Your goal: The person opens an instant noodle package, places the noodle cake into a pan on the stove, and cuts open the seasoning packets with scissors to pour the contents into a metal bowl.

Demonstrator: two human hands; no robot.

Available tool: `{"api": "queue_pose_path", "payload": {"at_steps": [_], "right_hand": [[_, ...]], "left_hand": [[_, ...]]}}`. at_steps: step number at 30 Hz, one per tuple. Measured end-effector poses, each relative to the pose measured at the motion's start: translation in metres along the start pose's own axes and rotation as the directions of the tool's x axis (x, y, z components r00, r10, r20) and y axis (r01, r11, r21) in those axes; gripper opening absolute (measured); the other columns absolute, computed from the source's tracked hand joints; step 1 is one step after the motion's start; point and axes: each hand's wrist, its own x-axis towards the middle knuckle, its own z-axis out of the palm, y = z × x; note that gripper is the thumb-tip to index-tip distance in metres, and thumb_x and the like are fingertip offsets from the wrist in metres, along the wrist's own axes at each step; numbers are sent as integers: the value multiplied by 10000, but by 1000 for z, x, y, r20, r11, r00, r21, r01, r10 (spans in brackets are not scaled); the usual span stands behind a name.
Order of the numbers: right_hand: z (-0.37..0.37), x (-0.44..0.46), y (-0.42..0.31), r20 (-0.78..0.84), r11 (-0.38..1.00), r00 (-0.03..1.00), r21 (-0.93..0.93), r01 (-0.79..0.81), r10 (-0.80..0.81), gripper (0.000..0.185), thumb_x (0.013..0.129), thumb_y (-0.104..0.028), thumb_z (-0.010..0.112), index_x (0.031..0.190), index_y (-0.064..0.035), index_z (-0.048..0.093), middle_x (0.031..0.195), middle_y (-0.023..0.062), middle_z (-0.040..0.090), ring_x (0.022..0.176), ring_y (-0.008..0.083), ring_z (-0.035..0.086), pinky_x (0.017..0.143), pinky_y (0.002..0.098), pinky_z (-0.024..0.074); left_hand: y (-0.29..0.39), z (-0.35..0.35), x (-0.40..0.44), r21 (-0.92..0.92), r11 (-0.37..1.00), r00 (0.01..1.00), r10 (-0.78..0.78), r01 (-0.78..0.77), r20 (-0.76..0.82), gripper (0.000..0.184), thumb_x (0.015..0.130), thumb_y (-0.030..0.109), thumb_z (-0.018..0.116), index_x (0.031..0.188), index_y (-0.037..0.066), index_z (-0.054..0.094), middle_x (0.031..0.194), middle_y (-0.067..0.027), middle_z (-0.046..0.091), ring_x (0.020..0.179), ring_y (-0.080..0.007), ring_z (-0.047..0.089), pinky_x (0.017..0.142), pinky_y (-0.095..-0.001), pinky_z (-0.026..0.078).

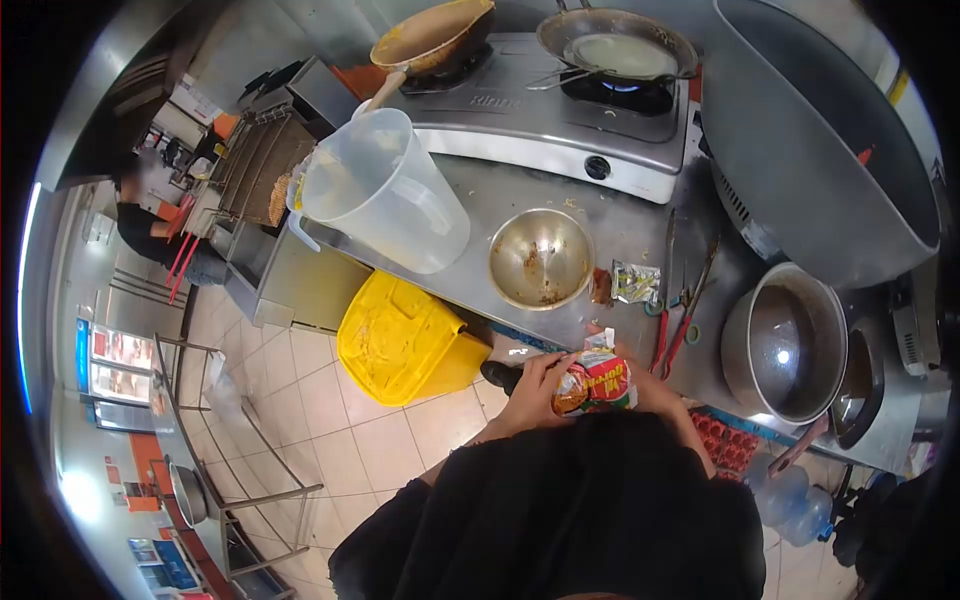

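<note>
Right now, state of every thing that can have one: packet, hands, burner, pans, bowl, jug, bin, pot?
Noodle packet: held; open or sealed unclear
Left hand: closed on packet
Right hand: at packet, fingers hidden
Right burner: lit
Right pan: pale contents
Left pan: looks empty
Bowl: stained brown inside
Jug: looks empty
Bin: lid on
Pot: contents unclear

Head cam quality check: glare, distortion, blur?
Head view: strong wide-angle warp, black curved border; head view: white glare washing out a patch at lower left, bright highlight inside the steel pot; head view: packet lettering partly legible, head of the distant co-worker blurred.
</note>
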Motion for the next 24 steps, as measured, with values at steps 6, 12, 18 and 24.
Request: {"api": "queue_pose_path", "payload": {"at_steps": [6, 12, 18, 24], "right_hand": [[-17, -4, 1, 116, 979, 988, 162, -122, 104, 747, 544, -163, 692, 1182, -68, 315, 1218, 139, 282, 1147, 269, 227, 931, 319, 214], [-4, -1, 19, -20, 960, 986, 235, -155, 164, 701, 545, -137, 687, 1152, -52, 348, 1207, 129, 305, 1113, 251, 290, 916, 302, 233], [-26, -7, 23, -169, 985, 985, 172, -3, 33, 283, 622, -32, 589, 900, -33, 534, 1121, 86, 393, 953, 195, 455, 839, 273, 334], [-53, -18, -1, -622, 884, 718, 468, 21, 312, 33, 721, -57, 505, 725, -29, 489, 1035, 79, 450, 900, 165, 460, 789, 257, 336]], "left_hand": [[5, 0, 10, -6, 1000, 996, 15, -14, 83, 862, 444, 234, 740, 1176, 71, 314, 1099, -149, 334, 1001, -325, 327, 861, -380, 291], [3, 1, 19, 16, 998, 998, 52, -53, 41, 833, 474, 235, 729, 1177, 68, 315, 1099, -147, 342, 989, -309, 352, 853, -367, 303], [6, 8, 24, -92, 995, 996, 38, -30, 83, 826, 492, 243, 722, 1184, 59, 309, 1113, -154, 337, 1003, -302, 351, 861, -352, 300], [-1, 21, 25, -9, 1000, 999, -26, 26, 27, 814, 519, 274, 691, 1192, 54, 289, 1099, -145, 338, 1015, -297, 335, 856, -365, 301]]}}
